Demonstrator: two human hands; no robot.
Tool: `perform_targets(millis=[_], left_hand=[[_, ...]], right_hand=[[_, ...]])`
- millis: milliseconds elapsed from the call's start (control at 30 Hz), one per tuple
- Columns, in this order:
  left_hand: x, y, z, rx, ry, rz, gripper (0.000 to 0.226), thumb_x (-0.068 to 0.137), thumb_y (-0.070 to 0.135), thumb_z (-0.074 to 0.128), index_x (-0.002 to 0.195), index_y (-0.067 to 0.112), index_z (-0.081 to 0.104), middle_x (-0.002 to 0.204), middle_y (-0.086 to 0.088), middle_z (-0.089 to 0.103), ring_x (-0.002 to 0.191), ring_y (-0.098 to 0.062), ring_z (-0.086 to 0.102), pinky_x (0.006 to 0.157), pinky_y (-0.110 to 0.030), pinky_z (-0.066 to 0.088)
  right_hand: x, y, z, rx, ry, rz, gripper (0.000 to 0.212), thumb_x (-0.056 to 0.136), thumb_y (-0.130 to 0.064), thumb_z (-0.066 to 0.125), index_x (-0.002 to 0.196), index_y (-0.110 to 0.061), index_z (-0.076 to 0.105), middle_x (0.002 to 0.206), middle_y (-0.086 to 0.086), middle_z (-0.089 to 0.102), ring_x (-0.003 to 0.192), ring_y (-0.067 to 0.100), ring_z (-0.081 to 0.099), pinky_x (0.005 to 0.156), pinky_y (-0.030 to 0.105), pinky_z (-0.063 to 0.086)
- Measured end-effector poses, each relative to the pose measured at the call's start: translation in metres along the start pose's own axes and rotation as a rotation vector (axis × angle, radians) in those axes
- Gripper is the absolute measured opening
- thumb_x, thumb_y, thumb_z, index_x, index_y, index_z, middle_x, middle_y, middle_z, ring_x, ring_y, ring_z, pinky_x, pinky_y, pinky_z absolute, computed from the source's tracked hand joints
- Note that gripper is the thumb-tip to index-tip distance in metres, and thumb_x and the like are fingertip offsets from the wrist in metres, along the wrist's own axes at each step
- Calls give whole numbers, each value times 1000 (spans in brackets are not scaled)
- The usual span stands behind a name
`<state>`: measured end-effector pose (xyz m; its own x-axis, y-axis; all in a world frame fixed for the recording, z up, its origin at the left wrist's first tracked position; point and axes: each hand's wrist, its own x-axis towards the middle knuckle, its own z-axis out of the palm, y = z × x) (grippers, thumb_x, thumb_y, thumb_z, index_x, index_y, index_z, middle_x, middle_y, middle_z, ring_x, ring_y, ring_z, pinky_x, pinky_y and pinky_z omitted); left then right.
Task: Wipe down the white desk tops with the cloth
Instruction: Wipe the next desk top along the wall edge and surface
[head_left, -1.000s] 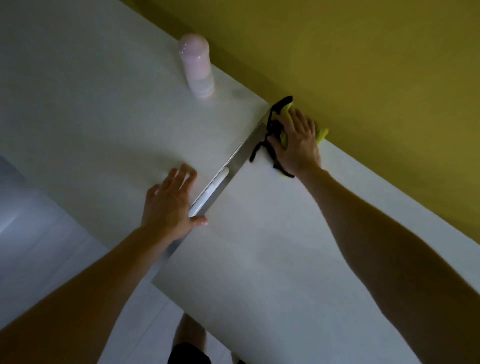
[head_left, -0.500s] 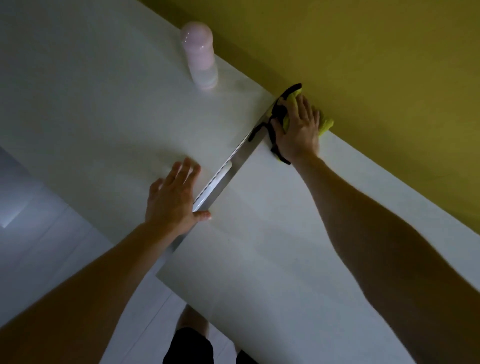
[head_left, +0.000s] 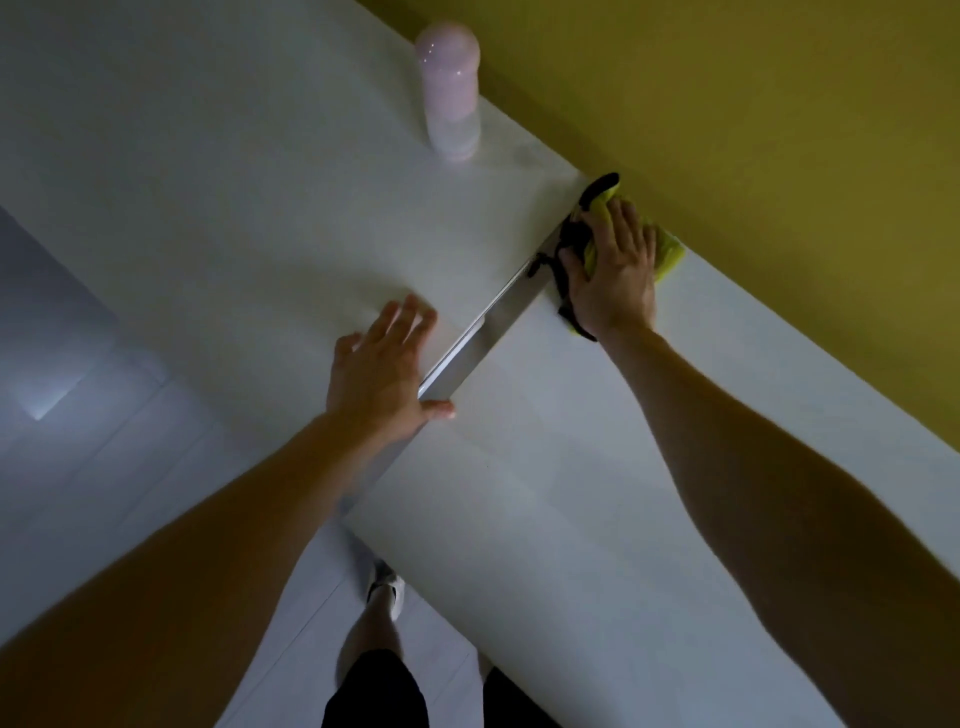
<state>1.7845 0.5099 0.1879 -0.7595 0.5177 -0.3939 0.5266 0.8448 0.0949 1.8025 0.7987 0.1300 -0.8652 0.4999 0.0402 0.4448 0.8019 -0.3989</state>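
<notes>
Two white tables (head_left: 649, 545), one pink bottle (head_left: 449, 98) upper centre, one yellow-black cloth (head_left: 667, 252) right of centre by the wall (head_left: 753, 130), lengthwise roughly up-frame, pressed under flat right hand (head_left: 613, 280); left hand (head_left: 379, 374) spread flat, holding nothing.

Head-worn camera looks steeply down onto the desk tops (head_left: 571, 519).

Back from the fingers of the left hand (head_left: 382, 374), the left forearm (head_left: 208, 545) is bare from the wrist to the edge of the view. The right forearm (head_left: 753, 441), behind the fingers of the right hand (head_left: 613, 275), is bare in the same way. Well behind both sets of fingers, black shorts (head_left: 374, 691) cover the thighs. Past the shorts' hem one bare leg (head_left: 369, 631) shows, and it ends in a white low shoe (head_left: 387, 590) with a greyish upper.
</notes>
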Motion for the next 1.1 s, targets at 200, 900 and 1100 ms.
perform_targets(millis=[200, 900, 1100], left_hand=[[-14, -26, -12, -88, -87, 112, 129, 71, 85, 77, 171, 29, 18, 182, -1, 9, 168, -22, 13, 128, -54, 31], [-86, -74, 43, -50, -41, 105, 153, 57, 92, 80, 172, 27, 2, 182, 1, -10, 169, -22, -5, 133, -54, 17], [-85, -72, 40, -29, -39, 120, 154, 57, 92, 80, 172, 26, 2, 182, 0, -9, 169, -24, -2, 134, -55, 17]], right_hand=[[-158, -70, 20, 26, -25, -150, 61, 111, -50, 52, 166, -23, 44, 178, 6, 29, 168, 28, 13, 137, 52, 3], [-232, -106, 40, -18, -47, -203, 61, 109, -50, 57, 162, -20, 50, 175, 10, 36, 166, 31, 22, 136, 53, 15], [-147, -85, 36, 29, 127, 144, 61, 107, -49, 56, 160, -19, 52, 174, 13, 37, 165, 36, 24, 134, 58, 15]])
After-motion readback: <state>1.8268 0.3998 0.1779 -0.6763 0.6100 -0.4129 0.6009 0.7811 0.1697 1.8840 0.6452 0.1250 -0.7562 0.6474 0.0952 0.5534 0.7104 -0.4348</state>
